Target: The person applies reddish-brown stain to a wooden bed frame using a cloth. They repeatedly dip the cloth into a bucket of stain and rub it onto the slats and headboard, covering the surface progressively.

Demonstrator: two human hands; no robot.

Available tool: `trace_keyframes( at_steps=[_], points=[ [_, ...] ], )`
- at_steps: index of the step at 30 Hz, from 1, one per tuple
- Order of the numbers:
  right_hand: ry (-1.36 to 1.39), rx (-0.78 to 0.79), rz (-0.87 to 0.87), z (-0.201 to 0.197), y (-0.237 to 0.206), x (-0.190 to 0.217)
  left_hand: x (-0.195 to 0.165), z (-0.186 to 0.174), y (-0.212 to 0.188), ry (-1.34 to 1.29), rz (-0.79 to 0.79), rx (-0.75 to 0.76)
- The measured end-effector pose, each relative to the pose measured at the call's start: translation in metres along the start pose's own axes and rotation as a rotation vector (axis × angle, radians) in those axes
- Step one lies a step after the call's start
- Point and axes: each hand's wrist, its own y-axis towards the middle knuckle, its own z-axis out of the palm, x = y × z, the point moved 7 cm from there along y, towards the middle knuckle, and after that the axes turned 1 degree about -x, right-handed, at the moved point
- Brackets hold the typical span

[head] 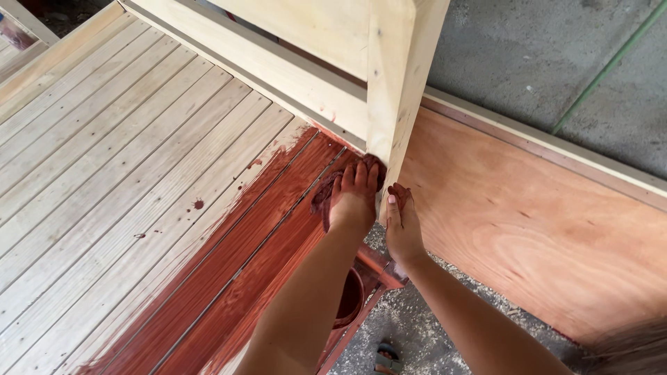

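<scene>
Far left: bare pale wooden slats (104, 153), laid side by side, a few dark red drips scattered across them. Further right, a stained strip (257, 236) of the same slats, wet reddish-brown, running up to the base of an upright pale wooden post (399, 83). At that base, left hand (353, 201) pressed flat on a stain-soaked rag (326, 198), fingers stretched forward and together, palm down, grip closed over the cloth against the slats and the post's foot. Just beside, right hand (401, 226) laid against the post's lower edge, fingers extended and reddened; grip narrow, nothing clearly held. Below the forearms, a round red container (349, 298), partly hidden. To the right, a plywood panel (528, 229) leaning, then grey concrete floor (528, 55) beyond.
</scene>
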Motion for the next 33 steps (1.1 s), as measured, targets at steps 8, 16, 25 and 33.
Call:
trace_keyframes(
  at_steps=[8,16,25,33],
  points=[
    [0.157,-0.027,0.317,0.021,0.008,-0.061,0.009,-0.018,-0.034,-0.001,0.014,0.011],
    [0.128,-0.029,0.465,0.025,0.004,-0.073,0.025,-0.011,-0.061,0.081,-0.076,-0.029],
    [0.374,-0.101,0.517,0.011,-0.004,-0.075,0.003,0.023,0.015,0.233,-0.133,-0.023],
    [0.420,0.069,0.454,0.060,-0.042,-0.033,0.029,-0.017,-0.035,0.050,-0.052,0.298]
  ],
)
